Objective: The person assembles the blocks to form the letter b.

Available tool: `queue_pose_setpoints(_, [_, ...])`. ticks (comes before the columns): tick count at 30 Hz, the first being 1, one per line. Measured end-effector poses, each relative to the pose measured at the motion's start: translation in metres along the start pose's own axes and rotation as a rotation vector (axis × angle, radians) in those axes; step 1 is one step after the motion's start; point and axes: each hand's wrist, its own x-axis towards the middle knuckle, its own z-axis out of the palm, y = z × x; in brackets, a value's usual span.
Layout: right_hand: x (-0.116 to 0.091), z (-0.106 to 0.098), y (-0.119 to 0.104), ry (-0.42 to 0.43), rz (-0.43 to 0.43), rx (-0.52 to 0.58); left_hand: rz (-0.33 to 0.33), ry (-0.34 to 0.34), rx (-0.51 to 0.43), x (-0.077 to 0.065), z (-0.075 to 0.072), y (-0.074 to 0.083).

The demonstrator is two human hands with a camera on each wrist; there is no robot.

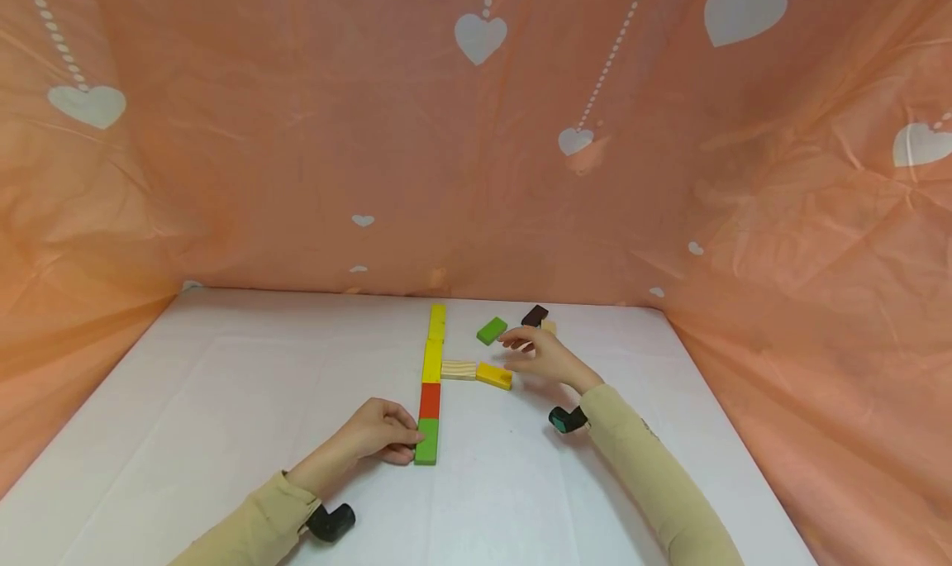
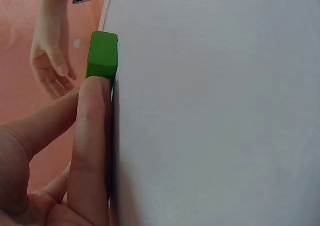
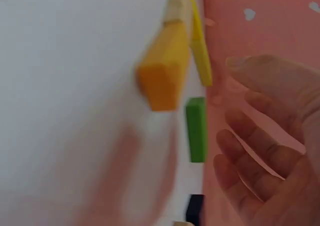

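Note:
My left hand (image 1: 383,430) lies beside the near end of a line of blocks, its fingertips touching the side of a green block (image 1: 426,452). Seen from the left wrist, those fingers reach fairly straight to the green block (image 2: 103,53). Above it in the line come a red block (image 1: 430,401) and two yellow blocks (image 1: 433,359). A pale wood-grain block (image 1: 459,370) branches off to the right, followed by a slanted orange-yellow block (image 1: 494,376). Over this branch's right end, my right hand (image 1: 549,358) hovers with loosely bent fingers, holding nothing.
A loose green block (image 1: 492,330) lies beyond the right hand. Near it are a dark block (image 1: 535,315) and a pale block (image 1: 549,326), partly hidden by that hand. The white tabletop (image 1: 245,368) ends at an orange curtain (image 1: 416,161) with white hearts.

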Motion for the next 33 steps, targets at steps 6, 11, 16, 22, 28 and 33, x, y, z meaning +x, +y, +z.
queue_pose_setpoints(6, [0.015,-0.016,0.001,0.016,-0.016,-0.038,0.001,-0.004,-0.007,0.001,0.000,-0.001])
queue_pose_setpoints(11, [0.026,-0.022,0.006,0.009,-0.008,-0.042,-0.004,-0.001,0.006,0.001,0.000,0.000])
queue_pose_setpoints(16, [0.034,-0.025,0.010,-0.018,0.052,-0.013,-0.001,-0.002,0.005,0.001,0.000,0.000])
queue_pose_setpoints(22, [0.047,-0.026,0.019,-0.043,0.117,-0.018,0.000,-0.007,-0.005,0.001,0.000,0.000])
queue_pose_setpoints(28, [0.057,-0.020,0.030,-0.064,0.134,-0.010,-0.006,-0.001,0.000,0.000,0.000,0.001])
queue_pose_setpoints(33, [0.063,-0.012,0.035,-0.049,0.104,-0.030,-0.001,0.002,0.003,-0.001,0.000,0.001])
